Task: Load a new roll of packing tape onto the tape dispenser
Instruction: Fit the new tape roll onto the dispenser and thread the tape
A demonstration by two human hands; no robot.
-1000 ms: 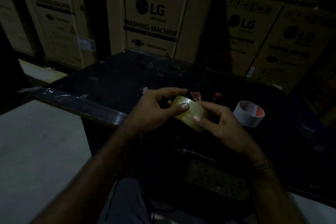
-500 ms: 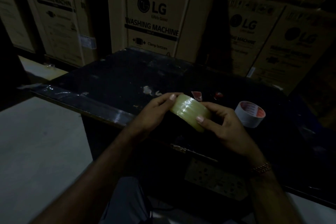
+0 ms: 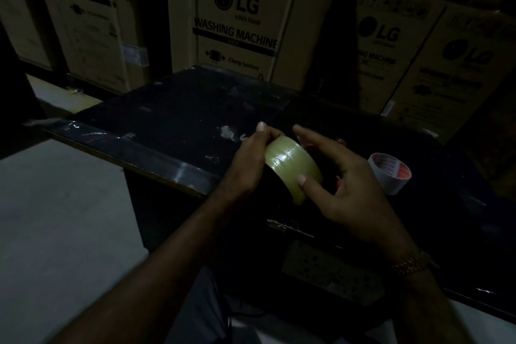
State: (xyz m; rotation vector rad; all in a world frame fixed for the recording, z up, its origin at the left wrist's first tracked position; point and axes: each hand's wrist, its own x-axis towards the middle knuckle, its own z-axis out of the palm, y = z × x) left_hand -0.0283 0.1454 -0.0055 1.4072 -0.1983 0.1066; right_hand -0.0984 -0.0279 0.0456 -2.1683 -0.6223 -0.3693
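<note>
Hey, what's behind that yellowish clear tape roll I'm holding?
Behind the yellowish clear tape roll lies the dark scuffed tabletop, with the right hand's fingers curled around its far side. A small red item peeks out there; the rest is covered and too dark to identify.

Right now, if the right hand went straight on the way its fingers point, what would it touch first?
The right hand points up-left across the tape roll that it holds with the left hand. Past the roll, the way looks free over the dark table; the cardboard box stands behind, but depth is unclear.

Both hands, left [image 3: 250, 159] and right [image 3: 346, 190], grip clear tape roll [image 3: 290, 165] above black table [image 3: 178, 120].
</note>
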